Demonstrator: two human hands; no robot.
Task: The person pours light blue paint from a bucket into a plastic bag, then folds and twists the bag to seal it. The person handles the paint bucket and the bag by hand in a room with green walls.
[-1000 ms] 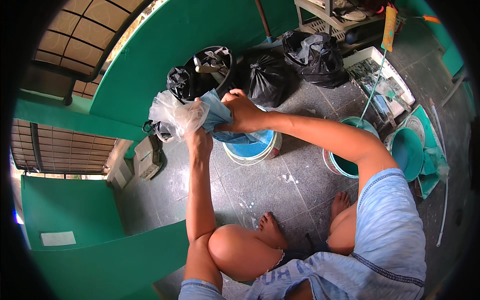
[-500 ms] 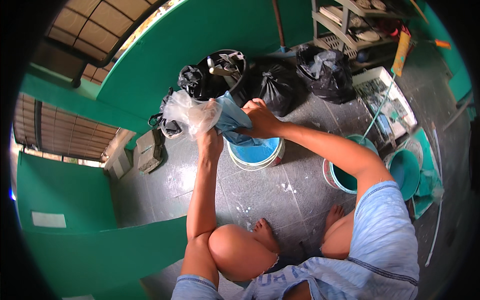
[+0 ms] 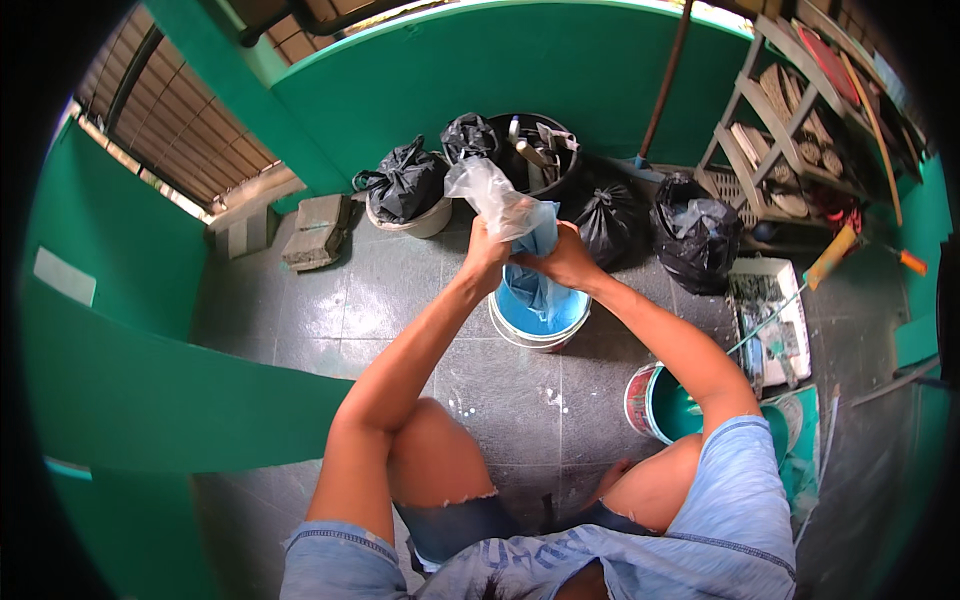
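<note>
Both of my hands grip a clear plastic bag [image 3: 480, 192] coated or filled with blue in its lower part. My left hand [image 3: 488, 252] is closed round its left side, just under the loose, crumpled clear end. Against the blue part, my right hand [image 3: 570, 260] is closed on the right side. The bag's blue end hangs down into a white bucket [image 3: 537, 342] with blue paint in it, directly below my hands. My fingers partly hide the bag's middle.
Behind the bucket stand a black tub [image 3: 568, 165] holding containers, tied black bags [image 3: 607, 222] and a bag-topped pail [image 3: 412, 222]. To the right are a green paint bucket [image 3: 668, 402], a paint tray [image 3: 778, 325], a roller [image 3: 832, 256] and a shoe rack [image 3: 775, 150]. A low green wall [image 3: 200, 405] is at left.
The view has shifted, so the surroundings sit differently. My hands are closer together over the bucket, and the bag's blue end now hangs lower into it.
</note>
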